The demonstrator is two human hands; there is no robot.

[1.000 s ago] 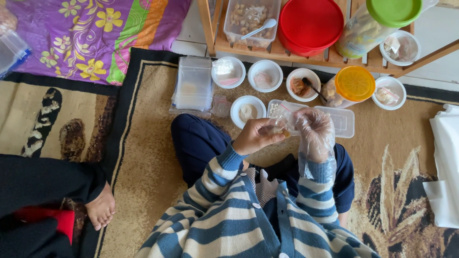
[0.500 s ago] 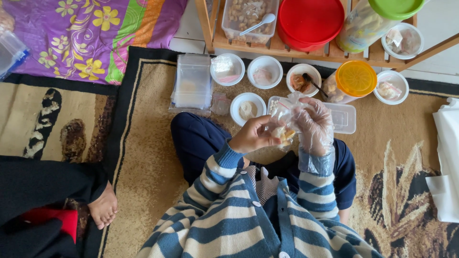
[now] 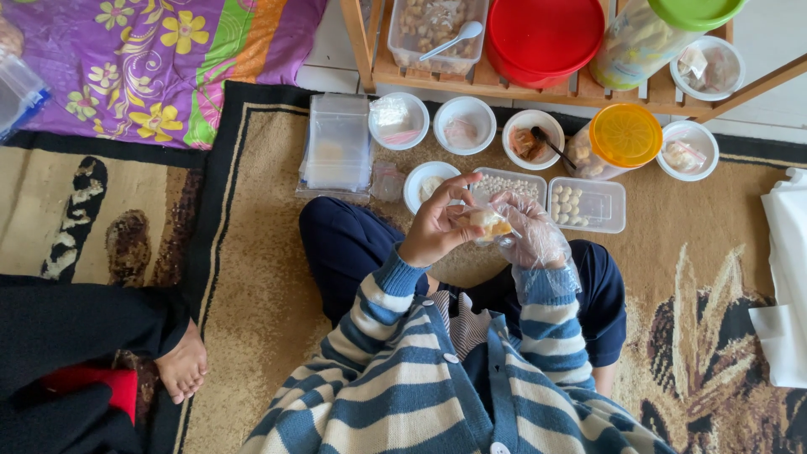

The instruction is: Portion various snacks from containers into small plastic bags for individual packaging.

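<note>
Patterned carpet (image 3: 252, 277) lay under small white bowls (image 3: 466, 124). Above the lap, the bare left hand (image 3: 437, 225) and plastic-gloved right hand (image 3: 531, 235) had fingers closed around a pale dough piece (image 3: 489, 223).

Both arms bent in front of the chest, striped sleeves up. Bare left hand (image 3: 437, 227) fingers curled, touching the right hand (image 3: 530, 235), which wears a clear plastic glove.
</note>
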